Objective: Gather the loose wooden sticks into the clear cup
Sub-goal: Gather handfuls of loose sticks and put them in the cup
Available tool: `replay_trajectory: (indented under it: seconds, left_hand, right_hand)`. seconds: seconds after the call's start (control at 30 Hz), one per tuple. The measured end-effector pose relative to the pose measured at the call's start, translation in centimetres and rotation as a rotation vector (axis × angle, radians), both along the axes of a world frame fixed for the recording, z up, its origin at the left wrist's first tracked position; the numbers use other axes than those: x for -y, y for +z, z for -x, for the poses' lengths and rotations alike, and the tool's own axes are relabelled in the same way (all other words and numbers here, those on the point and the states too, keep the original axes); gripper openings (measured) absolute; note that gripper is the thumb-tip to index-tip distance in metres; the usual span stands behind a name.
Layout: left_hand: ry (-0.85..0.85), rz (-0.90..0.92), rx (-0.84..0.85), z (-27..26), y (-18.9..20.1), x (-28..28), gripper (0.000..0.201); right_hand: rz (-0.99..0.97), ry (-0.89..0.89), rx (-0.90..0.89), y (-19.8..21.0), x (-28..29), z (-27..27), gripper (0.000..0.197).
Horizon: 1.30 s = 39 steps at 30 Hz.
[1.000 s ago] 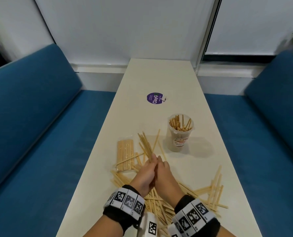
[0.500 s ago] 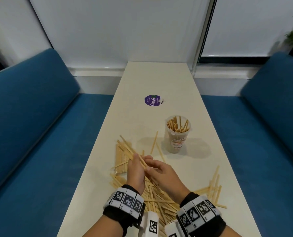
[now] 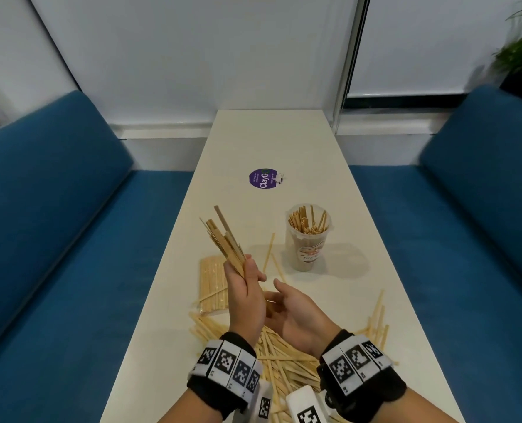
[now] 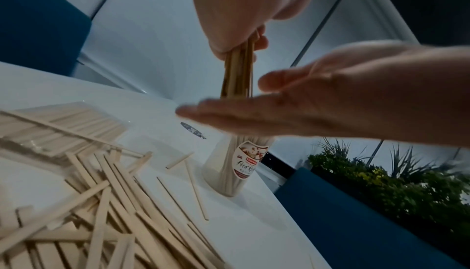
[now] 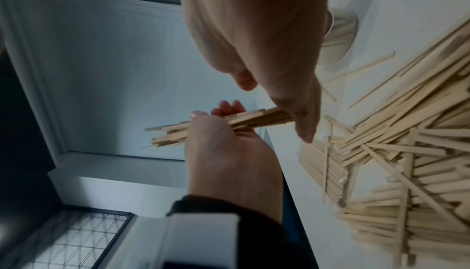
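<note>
My left hand (image 3: 249, 270) grips a bundle of wooden sticks (image 3: 223, 239) that tilts up and to the left above the table. In the left wrist view the bundle (image 4: 239, 72) hangs from the left hand (image 4: 236, 32). My right hand (image 3: 281, 300) lies flat and open just right of the left, its fingers (image 4: 229, 112) at the bundle's lower ends. Whether they touch is unclear. The clear cup (image 3: 308, 239) stands upright to the right and farther off, with several sticks inside. A heap of loose sticks (image 3: 278, 361) lies under my wrists.
A clear packet of sticks (image 3: 212, 285) lies left of my hands. More loose sticks (image 3: 375, 325) lie near the table's right edge, and two lie beside the cup. A purple sticker (image 3: 263, 178) is stuck farther up the narrow white table (image 3: 269, 132). Blue benches flank both sides.
Both hands held the bundle together a second ago. The right hand has let go and opened flat, and the left hand has raised the bundle, tilting it leftward.
</note>
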<state>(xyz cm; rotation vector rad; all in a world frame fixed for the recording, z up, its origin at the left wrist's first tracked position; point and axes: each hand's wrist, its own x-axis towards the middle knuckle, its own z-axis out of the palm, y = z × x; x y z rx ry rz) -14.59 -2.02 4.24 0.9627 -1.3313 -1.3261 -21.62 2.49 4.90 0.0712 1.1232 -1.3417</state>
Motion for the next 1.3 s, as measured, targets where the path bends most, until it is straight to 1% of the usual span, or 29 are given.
replay_trajectory:
  seconds: [0.1,0.17,0.2,0.23,0.27,0.3,0.33,0.37,0.4,0.47,0.53,0.6,0.63,0.67,0.7,0.73,0.77,0.83,0.9,0.97,1.03,1.1,1.13,1.17,1.2,1.23,1.27,1.3]
  left_hand:
    - [-0.032,0.021,0.064,-0.1,-0.2,-0.1,0.013]
    - [-0.059,0.019,0.104,-0.3,-0.5,-0.3,0.013]
    - [-0.077,0.017,0.119,-0.4,-0.7,-0.3,0.012]
    - [-0.098,0.012,0.13,-0.6,-0.8,-0.4,0.011]
    - [-0.122,-0.002,0.137,-0.7,-1.0,-0.4,0.011]
    - [-0.156,-0.024,0.134,-0.9,-1.1,-0.5,0.011]
    - [-0.202,-0.055,0.129,-1.1,-1.2,-0.6,0.013]
    - [-0.267,-0.089,0.119,-1.2,-1.1,-0.7,0.018]
    - [-0.341,-0.123,0.1,-1.4,-1.1,-0.9,0.023]
    - [-0.491,-0.162,0.068,-1.6,-1.1,-1.4,0.025]
    - [-0.6,-0.149,0.101,-1.8,-1.4,-1.8,0.025]
    - [-0.654,-0.114,0.15,-1.9,-1.9,-2.1,0.038]
    - [-0.667,-0.101,0.174,-1.9,-1.9,-2.2,0.045]
    - [-0.674,-0.101,0.188,-1.8,-1.8,-2.2,0.046]
    - [-0.679,-0.109,0.189,-1.8,-1.6,-2.2,0.041]
    - [-0.681,-0.121,0.186,-1.7,-1.4,-2.2,0.034]
    - [-0.68,-0.133,0.18,-1.7,-1.1,-2.2,0.029]
    - [-0.675,-0.144,0.185,-1.6,-0.7,-2.0,0.022]
    - [-0.678,-0.149,0.21,-1.7,-0.7,-1.9,0.021]
    - [-0.675,-0.177,0.226,-1.8,-0.9,-1.9,0.022]
    - [-0.654,-0.232,0.233,-2.1,-1.3,-1.7,0.022]
    - [-0.628,-0.292,0.244,-2.4,-1.9,-1.4,0.023]
    - [-0.624,-0.317,0.253,-2.6,-2.2,-1.3,0.024]
    - [-0.624,-0.345,0.261,-2.8,-2.5,-1.1,0.025]
    - [-0.626,-0.375,0.265,-3.1,-2.8,-1.0,0.025]
    - [-0.631,-0.407,0.264,-3.3,-3.2,-0.9,0.024]
    - [-0.634,-0.443,0.259,-3.6,-3.6,-0.8,0.024]
    - [-0.639,-0.482,0.251,-3.8,-4.0,-0.7,0.023]
  right_hand:
    - [0.079,0.099,0.002,0.9,-0.6,-0.4,0.043]
    - [0.118,0.19,-0.043,1.3,-1.0,-0.7,0.044]
    - [0.121,0.248,-0.094,1.5,-1.2,-0.8,0.045]
    - [0.109,0.317,-0.173,1.6,-1.3,-0.9,0.047]
    - [0.095,0.399,-0.298,1.7,-1.5,-0.8,0.051]
    - [0.083,0.468,-0.456,1.7,-1.5,-0.7,0.056]
    - [0.081,0.488,-0.627,1.7,-1.4,-0.4,0.063]
    - [0.091,0.447,-0.786,1.8,-1.2,0.0,0.069]
    - [0.123,0.37,-0.896,2.0,-1.0,0.4,0.075]
    - [0.243,0.206,-1.0,2.9,-0.7,1.4,0.084]
    - [0.363,0.093,-1.118,4.1,-0.4,2.4,0.091]
    - [0.406,0.064,-1.378,5.2,0.0,3.4,0.087]
    - [0.405,0.082,-1.528,5.6,0.2,4.0,0.079]
    - [0.396,0.129,-1.651,6.0,0.4,4.4,0.069]
    - [0.378,0.207,-1.732,6.1,0.5,4.7,0.058]
    - [0.359,0.302,-1.776,6.1,0.6,4.9,0.047]
    - [0.35,0.396,-1.796,5.9,0.5,4.8,0.04]
    - [0.362,0.547,-1.809,5.4,0.3,4.4,0.034]
    - [0.39,0.601,-1.782,4.9,0.1,4.0,0.034]
    - [0.408,0.533,-1.656,4.5,-0.3,4.1,0.03]
    - [0.371,0.343,-1.492,3.9,-0.9,4.8,0.028]
    - [0.245,0.115,-1.368,2.4,-1.9,6.3,0.02]
    - [0.14,0.054,-1.34,1.3,-2.6,7.3,0.015]
    - [0.011,0.066,-1.331,0.1,-3.5,8.4,0.011]
    - [-0.127,0.168,-1.344,-1.2,-4.4,9.2,0.01]
    - [-0.247,0.338,-1.37,-2.6,-5.4,9.8,0.013]
    - [-0.329,0.533,-1.395,-4.1,-6.5,10.0,0.021]
    - [-0.371,0.707,-1.413,-5.4,-7.4,9.9,0.031]
